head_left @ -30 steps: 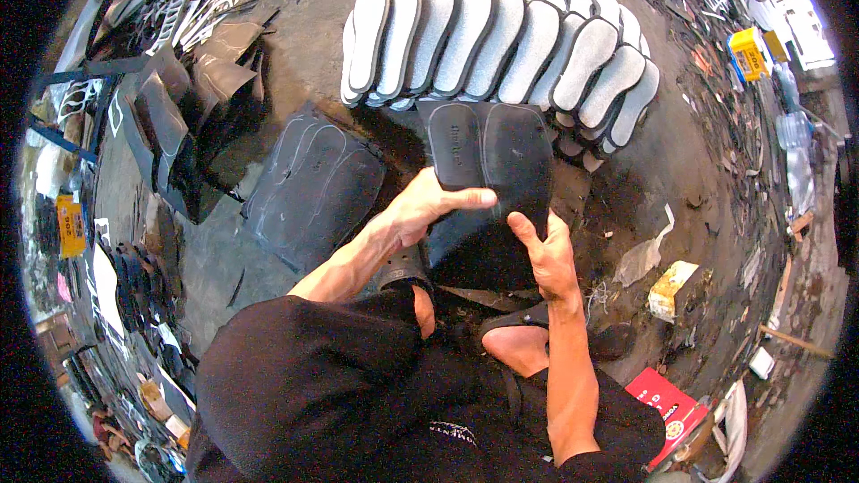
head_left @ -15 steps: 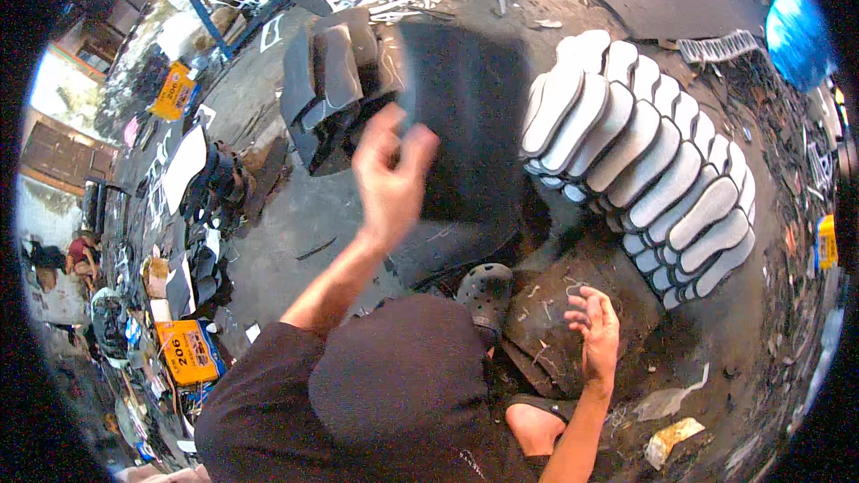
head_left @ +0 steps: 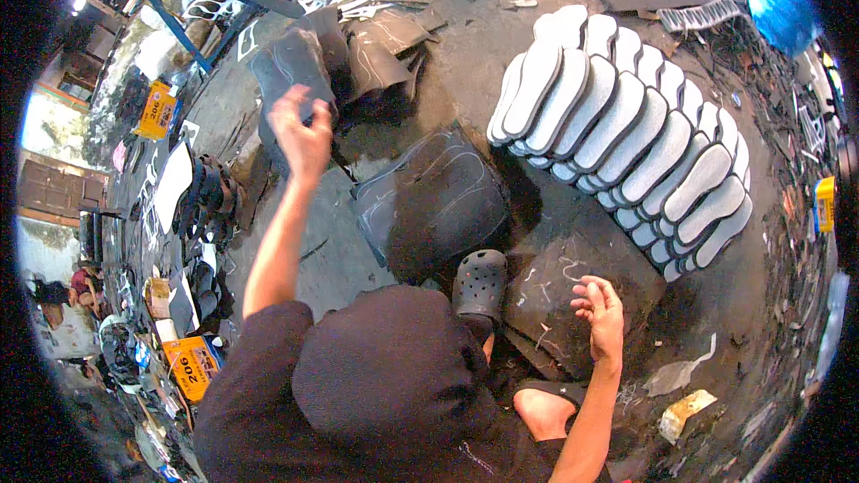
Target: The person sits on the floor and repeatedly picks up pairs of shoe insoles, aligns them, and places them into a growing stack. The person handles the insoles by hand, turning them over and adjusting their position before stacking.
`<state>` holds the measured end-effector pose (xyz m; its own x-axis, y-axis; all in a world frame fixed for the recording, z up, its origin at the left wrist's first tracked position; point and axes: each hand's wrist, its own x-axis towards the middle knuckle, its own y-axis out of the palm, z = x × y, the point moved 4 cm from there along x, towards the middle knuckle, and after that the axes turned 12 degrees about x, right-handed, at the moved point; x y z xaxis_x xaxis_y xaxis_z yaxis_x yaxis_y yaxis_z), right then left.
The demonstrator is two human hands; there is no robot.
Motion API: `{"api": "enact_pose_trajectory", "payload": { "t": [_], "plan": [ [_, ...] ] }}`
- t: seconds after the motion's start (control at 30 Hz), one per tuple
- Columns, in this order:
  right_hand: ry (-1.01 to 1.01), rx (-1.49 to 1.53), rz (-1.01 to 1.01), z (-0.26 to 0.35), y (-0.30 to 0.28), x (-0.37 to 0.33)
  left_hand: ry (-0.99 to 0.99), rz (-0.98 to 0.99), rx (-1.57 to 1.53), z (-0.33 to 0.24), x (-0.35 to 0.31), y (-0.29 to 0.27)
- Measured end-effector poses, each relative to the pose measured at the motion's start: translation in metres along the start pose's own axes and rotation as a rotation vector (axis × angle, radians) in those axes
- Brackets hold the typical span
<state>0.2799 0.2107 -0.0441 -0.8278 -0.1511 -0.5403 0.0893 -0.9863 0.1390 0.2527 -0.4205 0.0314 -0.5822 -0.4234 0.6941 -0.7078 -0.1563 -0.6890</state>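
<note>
My left hand reaches out to the far left, fingers and thumb apart. It is over a dark flexible sheet marked with pale outlines; no grip on the sheet shows. Curled brownish sheets lie right beside it. Another dark sheet with pale curved outlines lies flat on the ground in front of me. My right hand hangs in the air at the right, its fingers loosely bent and holding nothing. Ahead of it stand rows of white-topped, dark-edged shoe soles, packed leaning together.
A grey clog is on my foot, by a brown ground sheet with scraps. Yellow-orange boxes and offcuts line the left. A blue metal frame stands far left; a crumpled wrapper lies lower right. A person is distant left.
My left hand has moved left. The blurred dark sheet has left the middle, uncovering the outlined sheet and curled pieces. My right hand stays nearly in place; the view has shifted slightly.
</note>
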Motion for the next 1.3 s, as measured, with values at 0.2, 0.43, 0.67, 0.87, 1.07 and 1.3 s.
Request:
{"api": "enact_pose_trajectory", "payload": {
  "t": [0.2, 0.43, 0.67, 0.87, 1.07, 1.3],
  "plan": [
    [0.018, -0.021, 0.02, -0.005, 0.007, -0.001, 0.204, 0.639, -0.107, -0.133, -0.17, -0.008],
    [0.017, 0.006, 0.083, -0.017, 0.031, 0.007, 0.048, 0.95, 0.023, -0.111, -0.146, 0.019],
    [0.088, 0.056, 0.204, -0.025, 0.082, 0.002, 0.372, 1.006, 0.08, -0.154, -0.142, -0.006],
    [0.388, 0.211, 0.423, 0.03, 0.121, -0.022, 0.476, 1.278, -0.493, -0.237, -0.125, -0.089],
    [-0.172, -0.21, 0.177, 0.082, 0.105, -0.004, 0.713, 1.342, -0.746, -0.317, -0.122, -0.119],
    [-0.144, 0.059, 0.051, 0.108, -0.009, -0.078, 1.023, 0.864, -1.021, -0.387, -0.135, -0.106]
  ]
}}
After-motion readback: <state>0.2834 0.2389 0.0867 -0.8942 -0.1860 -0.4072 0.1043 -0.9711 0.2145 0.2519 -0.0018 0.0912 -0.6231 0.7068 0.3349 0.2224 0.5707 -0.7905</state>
